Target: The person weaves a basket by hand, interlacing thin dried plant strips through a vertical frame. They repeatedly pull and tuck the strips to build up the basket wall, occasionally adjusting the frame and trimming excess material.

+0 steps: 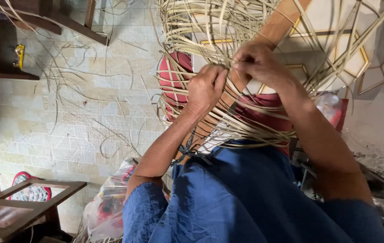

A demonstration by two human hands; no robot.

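Note:
A loose open-weave basket of pale cane strips (210, 27) sits in front of me, over my lap in blue cloth. My left hand (205, 87) is curled around several strips on the basket's near side. My right hand (257, 60) pinches a strip just to the right of it, fingertips almost touching the left hand. Long free strip ends (336, 49) fan out to the upper right. A red cloth (174, 74) shows through the weave behind the hands.
Loose cane scraps (79, 85) lie scattered on the pale tiled floor at left. A wooden frame stool (25, 202) stands at bottom left, a clear plastic bag (108, 207) beside my left elbow. Dark wooden furniture (3, 40) fills the top left.

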